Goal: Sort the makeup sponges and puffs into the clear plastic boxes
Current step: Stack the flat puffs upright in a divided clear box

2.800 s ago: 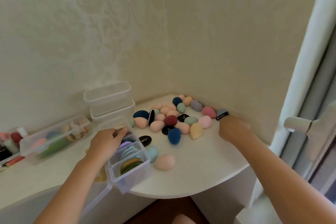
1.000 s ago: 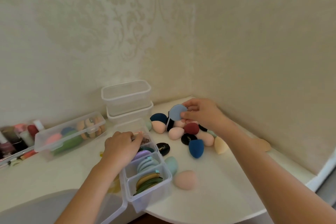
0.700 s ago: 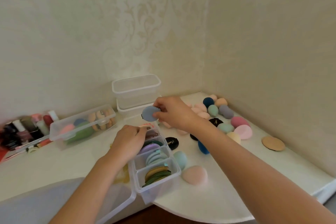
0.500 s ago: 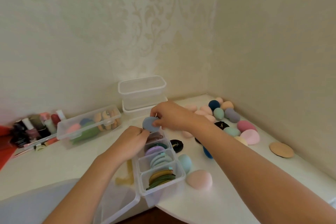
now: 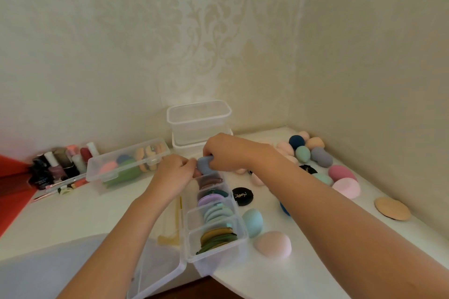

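Note:
My right hand (image 5: 224, 152) pinches a grey-blue puff (image 5: 203, 165) over the far end of a long clear divided box (image 5: 239, 235). That box holds upright puffs in green, pale blue, lilac and brown. My left hand (image 5: 173, 175) grips the box's far left edge, its fingertips touching the puff. Loose egg-shaped sponges (image 5: 318, 156) lie in the corner at the right. A pink sponge (image 5: 273, 244) and a teal sponge (image 5: 252, 221) rest beside the box, with a black puff (image 5: 242, 196) just behind them.
Two empty clear boxes (image 5: 199, 116) are stacked against the back wall. A clear box (image 5: 97, 172) with sponges and puffs stands at the left, next to nail polish bottles (image 5: 57, 165). A tan round puff (image 5: 392, 208) lies at the right. The open lid (image 5: 158, 272) hangs off the rounded table edge.
My right hand took the grey-blue puff from the corner pile and carried it left to the far end of the divided box. My left hand stayed on the box.

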Demonstrator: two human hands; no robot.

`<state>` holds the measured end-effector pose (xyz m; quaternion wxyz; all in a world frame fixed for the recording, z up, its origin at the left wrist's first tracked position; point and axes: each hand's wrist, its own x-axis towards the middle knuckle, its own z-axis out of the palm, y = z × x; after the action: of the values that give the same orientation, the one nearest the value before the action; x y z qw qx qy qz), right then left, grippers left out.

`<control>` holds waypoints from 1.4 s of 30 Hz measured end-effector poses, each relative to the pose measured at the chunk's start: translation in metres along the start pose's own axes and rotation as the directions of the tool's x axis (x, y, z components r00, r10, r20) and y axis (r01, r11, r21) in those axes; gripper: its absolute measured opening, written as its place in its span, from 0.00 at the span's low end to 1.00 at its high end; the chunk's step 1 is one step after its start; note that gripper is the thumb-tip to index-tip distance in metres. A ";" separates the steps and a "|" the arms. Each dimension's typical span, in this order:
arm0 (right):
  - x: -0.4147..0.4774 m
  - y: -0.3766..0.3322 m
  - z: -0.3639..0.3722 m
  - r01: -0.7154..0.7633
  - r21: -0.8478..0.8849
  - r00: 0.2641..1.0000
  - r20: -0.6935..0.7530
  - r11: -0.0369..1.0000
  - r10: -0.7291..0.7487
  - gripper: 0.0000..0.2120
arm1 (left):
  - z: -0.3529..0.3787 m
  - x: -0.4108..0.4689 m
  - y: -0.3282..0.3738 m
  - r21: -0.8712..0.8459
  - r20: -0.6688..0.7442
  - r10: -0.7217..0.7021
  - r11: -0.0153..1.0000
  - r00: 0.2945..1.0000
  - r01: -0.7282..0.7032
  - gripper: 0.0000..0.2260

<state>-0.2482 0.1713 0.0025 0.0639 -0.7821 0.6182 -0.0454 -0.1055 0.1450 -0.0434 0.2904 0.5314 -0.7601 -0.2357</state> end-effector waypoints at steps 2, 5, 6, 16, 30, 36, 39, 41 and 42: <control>0.002 -0.005 -0.002 -0.028 0.059 0.999 0.043 0.998 0.026 0.07 | 0.001 0.000 0.001 -0.033 -0.084 -0.032 0.999 0.996 0.029 0.21; 0.001 -0.007 -0.008 -0.037 0.117 0.982 0.187 0.992 0.015 0.07 | 0.005 0.000 -0.002 0.015 -0.137 0.030 0.999 0.990 -0.028 0.24; 0.000 -0.007 -0.009 -0.039 0.143 0.976 0.220 0.989 0.006 0.08 | 0.006 -0.001 -0.004 0.031 -0.143 0.064 0.998 0.988 -0.061 0.24; 0.004 -0.003 -0.003 -0.158 0.297 0.921 0.388 0.942 0.033 0.14 | 0.005 -0.004 -0.012 0.063 -0.122 0.195 0.980 0.973 -0.189 0.21; 0.012 -0.009 0.002 -0.282 0.317 0.932 0.314 0.906 0.180 0.13 | -0.001 -0.011 -0.025 -0.086 -0.092 0.220 0.970 0.971 -0.228 0.05; 0.013 -0.008 -0.007 -0.351 0.356 0.874 0.456 0.866 0.166 0.08 | -0.004 -0.011 -0.025 -0.113 0.007 0.270 0.957 0.963 -0.268 0.08; 0.012 -0.012 -0.011 -0.371 0.364 0.861 0.481 0.854 0.169 0.14 | -0.005 -0.011 -0.027 -0.108 0.037 0.315 0.945 0.948 -0.310 0.05; 0.013 -0.012 -0.012 -0.385 0.381 0.865 0.466 0.840 0.185 0.17 | -0.006 -0.010 -0.027 -0.109 0.058 0.318 0.944 0.946 -0.311 0.03; 0.014 -0.011 -0.011 -0.374 0.373 0.877 0.441 0.849 0.193 0.16 | -0.006 -0.010 -0.027 -0.097 0.072 0.311 0.948 0.948 -0.304 0.03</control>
<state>-0.2358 0.1598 0.0150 0.3686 -0.6374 0.6764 -0.0207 -0.0808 0.1451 -0.0584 0.3127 0.3829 -0.8348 -0.2421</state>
